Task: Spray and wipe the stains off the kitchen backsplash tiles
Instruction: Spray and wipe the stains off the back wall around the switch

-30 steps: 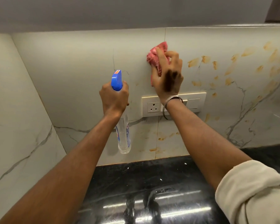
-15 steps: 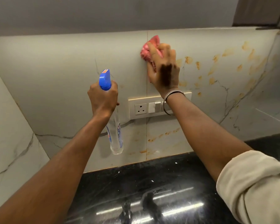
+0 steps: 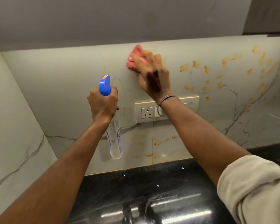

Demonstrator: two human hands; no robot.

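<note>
My left grip (image 3: 103,103) wraps the bottle (image 3: 116,143) (clear, fill level unclear), upright, nozzle toward the tiles (image 3: 63,94); my right grip (image 3: 153,76) clutches the cloth (image 3: 134,62) against them.

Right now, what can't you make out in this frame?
Head view:
Right hand: motion-blurred, outline smeared over the pink cloth.
Spray bottle trigger: hidden behind the left hand.
Bottle label: too small to read.
Switch plate: partly covered by the right forearm.
Backsplash tile: patch under the cloth hidden.
</note>
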